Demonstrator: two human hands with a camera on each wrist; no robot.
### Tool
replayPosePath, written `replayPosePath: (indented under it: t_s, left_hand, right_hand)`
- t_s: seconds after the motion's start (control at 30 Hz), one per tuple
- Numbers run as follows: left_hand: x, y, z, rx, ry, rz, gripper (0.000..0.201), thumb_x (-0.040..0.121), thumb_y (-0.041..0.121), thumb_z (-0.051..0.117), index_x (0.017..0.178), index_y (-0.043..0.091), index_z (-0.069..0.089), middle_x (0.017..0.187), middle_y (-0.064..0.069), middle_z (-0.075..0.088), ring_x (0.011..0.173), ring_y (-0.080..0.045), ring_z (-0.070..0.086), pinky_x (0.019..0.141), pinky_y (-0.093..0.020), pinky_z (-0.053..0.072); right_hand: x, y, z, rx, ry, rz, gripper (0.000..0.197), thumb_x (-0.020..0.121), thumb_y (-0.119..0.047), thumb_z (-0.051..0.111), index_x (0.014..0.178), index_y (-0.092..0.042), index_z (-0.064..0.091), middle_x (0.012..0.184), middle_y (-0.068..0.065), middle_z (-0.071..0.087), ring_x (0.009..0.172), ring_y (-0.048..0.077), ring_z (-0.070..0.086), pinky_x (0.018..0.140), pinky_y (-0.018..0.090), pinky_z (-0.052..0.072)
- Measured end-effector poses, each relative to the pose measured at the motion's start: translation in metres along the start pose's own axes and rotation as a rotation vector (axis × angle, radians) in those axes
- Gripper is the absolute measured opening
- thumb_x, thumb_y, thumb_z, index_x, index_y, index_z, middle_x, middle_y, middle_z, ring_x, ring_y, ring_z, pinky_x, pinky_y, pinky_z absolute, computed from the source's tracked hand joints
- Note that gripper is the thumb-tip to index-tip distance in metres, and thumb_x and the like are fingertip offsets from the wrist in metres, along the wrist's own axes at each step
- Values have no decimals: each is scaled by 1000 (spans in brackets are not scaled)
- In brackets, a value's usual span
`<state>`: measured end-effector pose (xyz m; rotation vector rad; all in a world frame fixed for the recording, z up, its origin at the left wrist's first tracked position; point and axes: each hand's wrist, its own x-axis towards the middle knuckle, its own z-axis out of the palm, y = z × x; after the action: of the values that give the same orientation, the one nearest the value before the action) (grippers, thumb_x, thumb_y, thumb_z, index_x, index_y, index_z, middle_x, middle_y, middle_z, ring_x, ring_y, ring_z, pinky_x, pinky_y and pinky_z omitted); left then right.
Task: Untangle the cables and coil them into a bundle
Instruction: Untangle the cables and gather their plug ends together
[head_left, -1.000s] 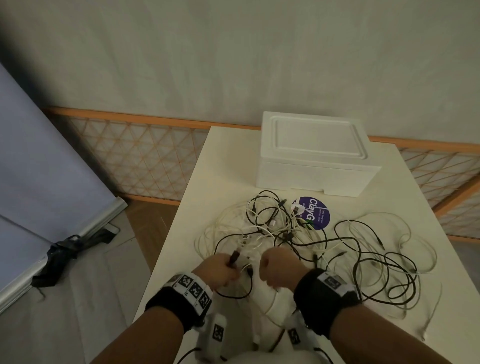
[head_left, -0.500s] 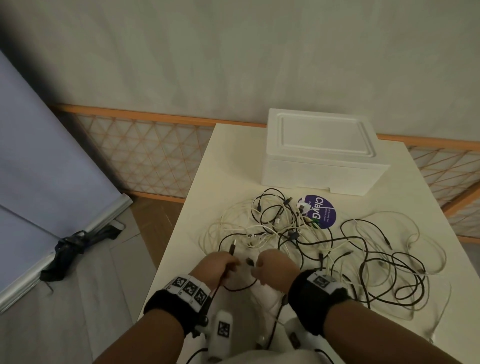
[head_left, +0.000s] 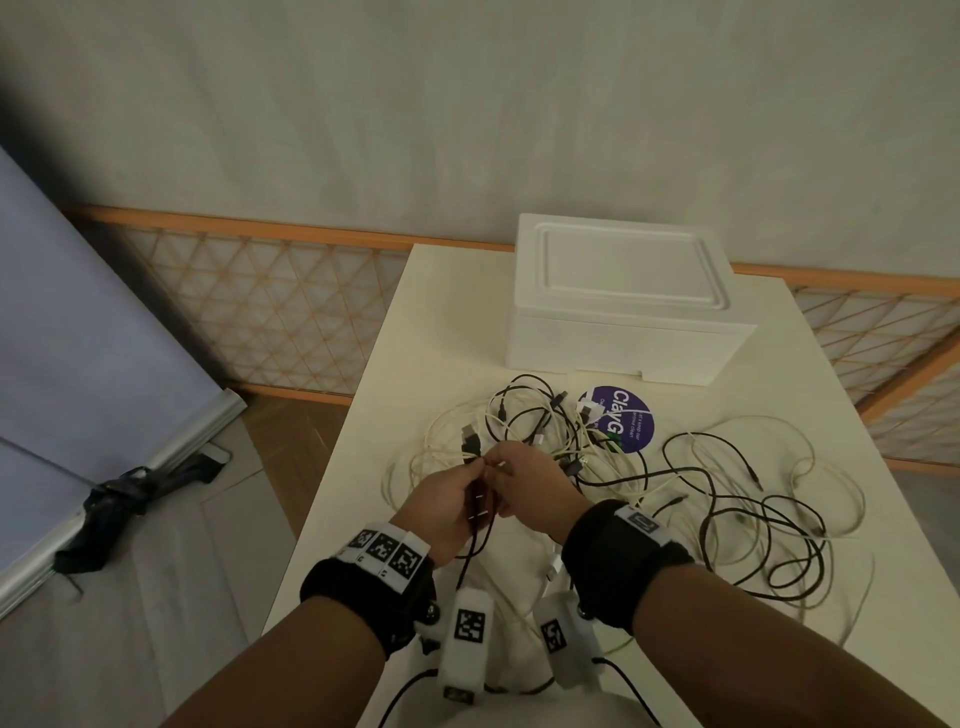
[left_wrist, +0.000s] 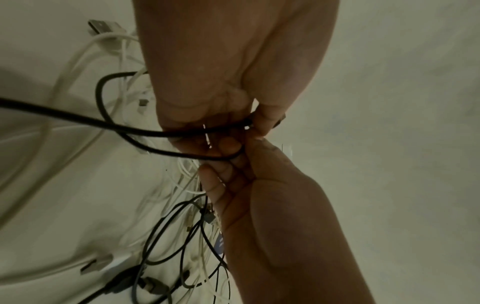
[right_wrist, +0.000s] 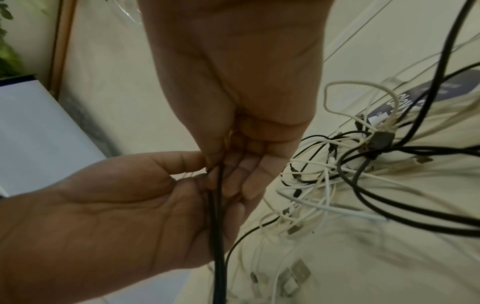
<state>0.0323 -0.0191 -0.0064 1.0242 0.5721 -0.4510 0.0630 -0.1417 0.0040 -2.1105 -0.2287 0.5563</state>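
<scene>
Hands meeting at centre frame: left hand (head_left: 451, 501) and right hand (head_left: 530, 486) both pinching 1 black cable (head_left: 474, 540), working it free of tangle (head_left: 613, 467) lying mid-table (head_left: 436, 332), right of centre.

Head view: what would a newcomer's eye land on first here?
First the two hands meeting over the near middle of the table: the left hand and right hand both pinch a black cable that trails back toward the person. Behind and to their right sprawls a tangle of black and white cables, partly covering a round purple sticker. A closed white foam box sits at the far edge.
</scene>
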Motion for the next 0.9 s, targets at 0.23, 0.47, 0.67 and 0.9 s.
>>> replayPosePath:
  t_s: [0.23,0.47,0.67,0.9]
  left_hand:
    - [-2,0,-4,16,-14,39,32,100,17,41,115,-6,58,96,-19,64,83,-28,61,90,-43,47]
    - [-10,4,-2,11,-45,9,38,101,32,41,111,4,65,109,-18,70,98,-32,66,89,-46,53]
    - [-12,9,-5,394,223,96,47,96,44,49,81,2,64,62,-10,59,41,-14,46,40,-20,34]
    - [-21,11,-4,87,115,30,30,99,26,44,90,4,61,62,-4,56,41,-8,40,36,-17,28]
  right_hand:
    - [-2,-1,-5,-38,-28,-11,24,95,-21,54,77,-7,60,56,0,61,53,12,57,62,30,54]
    - [-6,-9,3,-32,24,-30,28,96,-25,49,90,-1,61,80,10,62,76,27,63,72,45,56]
    - [-11,-13,7,43,50,14,21,98,-21,45,96,-5,58,63,3,55,50,14,52,53,35,52]
    - [-10,-14,-1,126,104,19,20,98,-20,48,113,-14,60,63,-1,54,46,4,49,45,22,45]
